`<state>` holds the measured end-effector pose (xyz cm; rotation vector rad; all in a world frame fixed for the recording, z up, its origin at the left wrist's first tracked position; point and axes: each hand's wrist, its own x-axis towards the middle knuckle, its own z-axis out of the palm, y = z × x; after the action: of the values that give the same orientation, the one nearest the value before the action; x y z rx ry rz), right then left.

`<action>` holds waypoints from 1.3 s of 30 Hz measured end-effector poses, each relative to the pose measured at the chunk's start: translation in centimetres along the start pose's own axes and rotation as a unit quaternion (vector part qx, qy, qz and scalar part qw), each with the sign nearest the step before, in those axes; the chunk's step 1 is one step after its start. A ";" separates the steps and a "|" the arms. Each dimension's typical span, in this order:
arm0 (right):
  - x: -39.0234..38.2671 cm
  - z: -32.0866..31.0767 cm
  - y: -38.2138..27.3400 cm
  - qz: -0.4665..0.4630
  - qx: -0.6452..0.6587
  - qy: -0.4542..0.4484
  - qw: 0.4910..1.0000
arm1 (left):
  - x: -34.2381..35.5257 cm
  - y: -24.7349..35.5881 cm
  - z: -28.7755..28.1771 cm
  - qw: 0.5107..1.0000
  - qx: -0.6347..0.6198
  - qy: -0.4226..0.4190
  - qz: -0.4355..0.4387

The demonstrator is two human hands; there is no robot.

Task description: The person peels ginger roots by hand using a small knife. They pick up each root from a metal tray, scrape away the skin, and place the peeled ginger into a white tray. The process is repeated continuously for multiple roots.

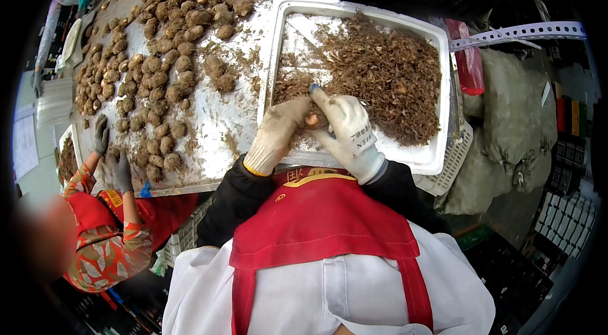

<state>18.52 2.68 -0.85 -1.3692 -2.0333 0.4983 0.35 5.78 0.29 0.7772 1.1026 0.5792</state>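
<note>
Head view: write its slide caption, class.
Gloved left hand and right hand hold a taro corm over a foam box of brown scrapings.

My pale, dirt-smeared table [209,110] carries heaps of hairy brown roots [198,17] across its left and far parts. On my right lies a white foam box [271,63]; brown crumbs [232,142] dot the surface just beside it.
</note>
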 end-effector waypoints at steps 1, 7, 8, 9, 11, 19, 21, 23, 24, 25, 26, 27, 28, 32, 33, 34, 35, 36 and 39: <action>0.1 -0.1 -0.1 -0.003 -0.001 -0.002 1.000 | 0.0 -0.4 -0.5 0.998 -0.008 -0.052 0.034; 0.4 -0.4 -0.4 -0.033 0.017 -0.012 0.999 | -0.5 -1.3 -0.8 0.996 -0.085 0.031 -0.013; 0.4 -0.4 -0.4 -0.031 0.030 -0.012 0.999 | -0.2 -1.4 -0.9 0.995 -0.086 0.043 -0.015; 0.5 -0.4 -0.4 -0.018 0.061 0.003 0.998 | 0.1 -1.8 -0.9 0.994 -0.088 0.054 -0.018; 0.6 -0.4 -0.6 0.006 0.122 0.031 0.992 | 0.9 -3.4 -1.5 0.984 0.074 0.080 0.144; 0.4 -0.8 -0.2 0.082 0.174 0.026 0.981 | -1.5 -0.7 -0.9 0.985 0.046 0.053 0.159; 0.4 -0.6 -0.3 0.083 0.158 0.014 0.984 | -1.4 -0.9 -0.5 0.957 0.178 0.027 0.226; 0.3 0.0 0.0 0.070 0.129 0.010 0.989 | -1.5 -0.8 -0.3 0.975 0.138 0.016 0.176; 0.3 -0.2 0.1 0.069 0.135 0.007 0.988 | -1.5 -0.9 -0.2 0.982 0.116 0.009 0.150; 0.3 -0.6 0.1 0.069 0.142 0.004 0.987 | -1.3 -0.9 -0.2 0.979 0.130 0.021 0.155; 0.4 -0.9 0.1 0.069 0.149 0.002 0.987 | -1.1 -1.0 -0.2 0.976 0.143 0.034 0.161; 0.4 -1.3 -0.1 0.071 0.173 0.007 0.982 | -0.7 -1.1 -0.2 0.973 0.157 0.047 0.165; 0.4 -1.6 -0.3 0.073 0.197 0.013 0.978 | -0.3 -1.2 -0.3 0.969 0.170 0.061 0.169; 0.0 -2.2 -0.3 0.056 0.223 0.020 0.973 | 0.2 -1.0 -1.1 0.976 0.122 0.089 0.160; 0.0 -2.0 0.1 0.055 0.234 0.006 0.971 | 0.1 -1.1 -0.7 0.972 0.090 0.091 0.196; -0.2 -2.0 0.2 0.058 0.234 0.004 0.971 | 0.2 -1.2 -0.2 0.967 0.058 0.087 0.232; -0.4 -2.0 0.2 0.061 0.234 0.001 0.970 | -0.2 -1.1 -0.5 0.978 0.032 0.075 0.193; -0.4 -2.0 0.2 0.063 0.235 0.000 0.970 | -0.4 -0.9 -0.7 0.986 0.007 0.064 0.154; -0.2 -1.4 0.5 0.027 0.184 -0.012 0.982 | -0.5 -1.1 -0.9 0.979 0.068 0.046 0.185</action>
<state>19.88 2.64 -0.15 -1.1980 -1.8110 0.8707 -0.67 4.95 -0.56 1.0959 1.0971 0.8670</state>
